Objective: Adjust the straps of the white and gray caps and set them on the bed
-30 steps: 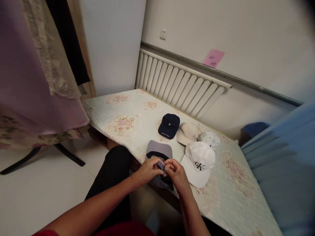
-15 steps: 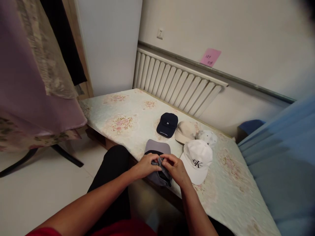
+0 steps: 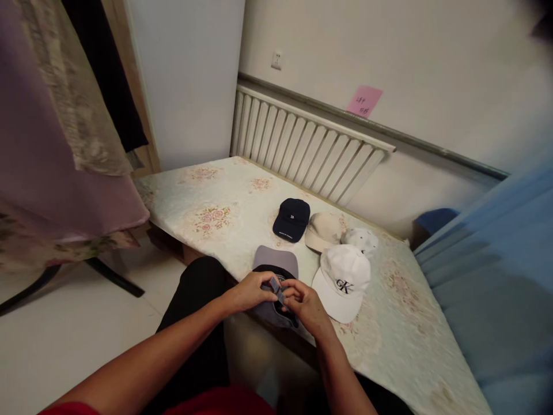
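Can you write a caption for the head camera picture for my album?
Left hand and right hand hold the strap of a gray cap, near four more caps on flowery cloth.

Fingers (image 3: 296, 286) partly hide the gray strap (image 3: 275, 285), and the blue curtain (image 3: 496, 276) is cropped.

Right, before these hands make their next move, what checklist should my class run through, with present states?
1. Left hand on the grey strap: ok.
2. Right hand on the strap: ok.
3. Strap fastened: cannot tell, too small and partly covered.
4. Grey cap with its inside showing: ok.
5. Pale cap fully visible: not ok, the white cap partly hides it.
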Motion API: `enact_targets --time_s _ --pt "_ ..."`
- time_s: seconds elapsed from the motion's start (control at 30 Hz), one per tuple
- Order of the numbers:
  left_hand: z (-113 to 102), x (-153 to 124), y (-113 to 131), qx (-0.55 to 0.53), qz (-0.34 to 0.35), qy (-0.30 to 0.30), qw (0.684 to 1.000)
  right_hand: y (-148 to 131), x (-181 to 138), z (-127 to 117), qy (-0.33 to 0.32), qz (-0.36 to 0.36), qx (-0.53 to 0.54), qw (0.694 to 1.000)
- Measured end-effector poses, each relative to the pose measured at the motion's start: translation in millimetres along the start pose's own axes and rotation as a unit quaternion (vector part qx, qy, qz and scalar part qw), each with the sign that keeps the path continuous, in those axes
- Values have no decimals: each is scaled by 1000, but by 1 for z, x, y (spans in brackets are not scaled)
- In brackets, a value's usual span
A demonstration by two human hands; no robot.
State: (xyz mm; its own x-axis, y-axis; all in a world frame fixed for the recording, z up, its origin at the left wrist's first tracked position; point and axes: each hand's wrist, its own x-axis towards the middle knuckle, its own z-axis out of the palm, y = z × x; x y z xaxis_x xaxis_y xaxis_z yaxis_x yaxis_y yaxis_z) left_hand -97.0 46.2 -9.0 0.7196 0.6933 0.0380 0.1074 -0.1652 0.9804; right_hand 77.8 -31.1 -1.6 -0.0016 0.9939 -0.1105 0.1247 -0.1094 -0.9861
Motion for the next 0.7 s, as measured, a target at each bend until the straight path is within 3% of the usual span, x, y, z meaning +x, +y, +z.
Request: enact_targets --time_s 0.2,0.3,0.47,0.7 --pt "1 -9 3 108 69 133 983 1 4 0 45 -10 16 999" --pt "3 -13 5 109 60 170 978 0 4 0 43 -8 8 999" --pt "9 -16 2 40 -50 162 985 -3 3 1 30 -12 1 999" --pt "15 -20 10 -148 -114 142 972 -5 1 2 32 -18 15 999"
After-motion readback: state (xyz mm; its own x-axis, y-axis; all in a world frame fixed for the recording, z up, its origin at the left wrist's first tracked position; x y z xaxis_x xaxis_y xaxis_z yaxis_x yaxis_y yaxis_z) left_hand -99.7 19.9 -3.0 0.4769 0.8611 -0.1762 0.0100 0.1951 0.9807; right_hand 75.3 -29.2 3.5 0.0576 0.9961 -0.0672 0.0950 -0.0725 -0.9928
